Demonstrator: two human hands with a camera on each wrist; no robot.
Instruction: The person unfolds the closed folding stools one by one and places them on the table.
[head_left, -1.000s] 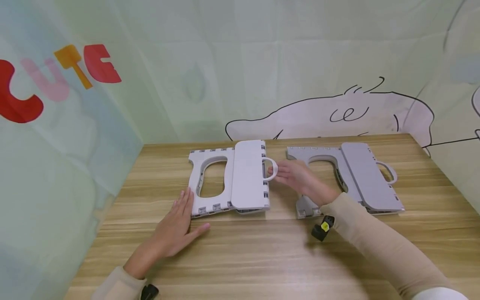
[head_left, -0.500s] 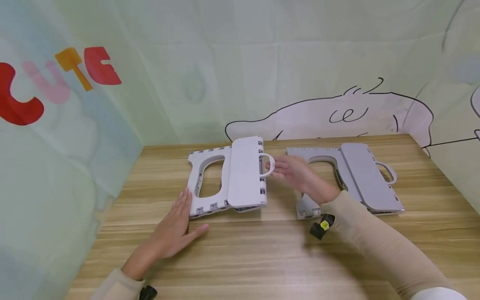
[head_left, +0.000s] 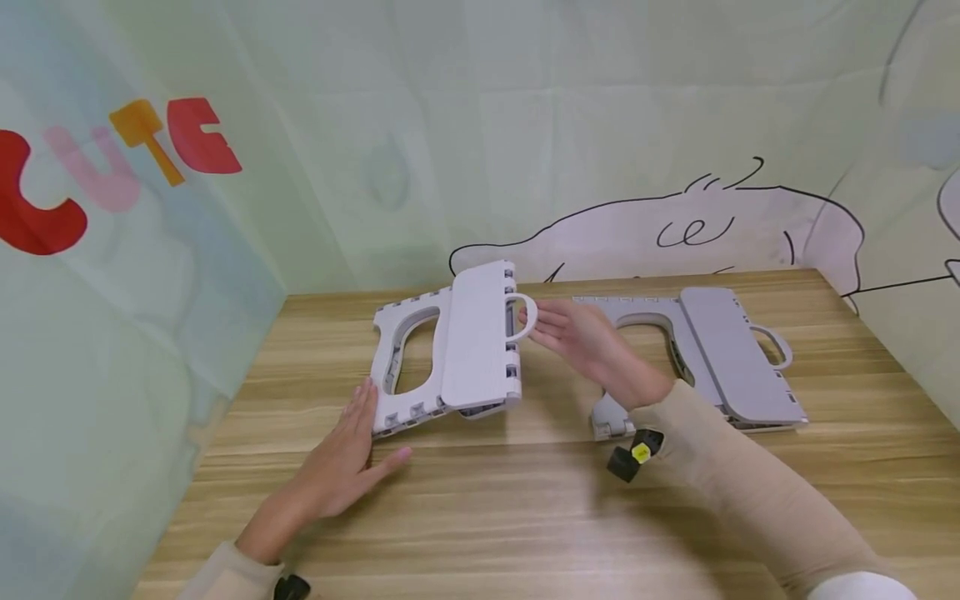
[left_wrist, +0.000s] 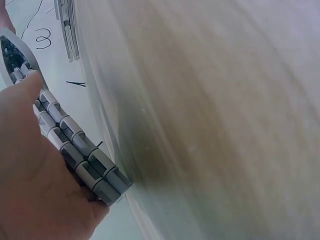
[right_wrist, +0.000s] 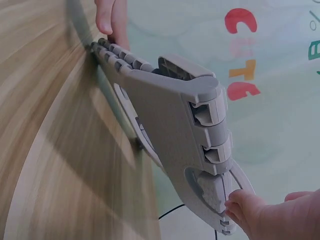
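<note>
A light grey folding step stool (head_left: 480, 337), folded flat, tilts up from the table in the head view, its right side raised and its left edge low. My left hand (head_left: 337, 462) lies against that left edge with fingers extended and thumb held away. On the raised side, the outstretched fingers of my right hand (head_left: 592, 337) reach under the loop handle (head_left: 529, 317) and touch the stool's edge. The right wrist view shows the fingertips (right_wrist: 237, 205) at this edge beside the handle. A second folded stool (head_left: 742, 358) lies flat at the right, partly behind my right forearm.
Both stools are on a wood-grain table (head_left: 480, 508). A printed cloth backdrop (head_left: 375, 167) rises behind it and along its left side. Small dark wrist cameras (head_left: 633, 454) are strapped under both sleeves.
The left stool's right side has risen off the table and shifted a little left, with my right hand moving up and left along with it. My left hand stays at the left edge.
</note>
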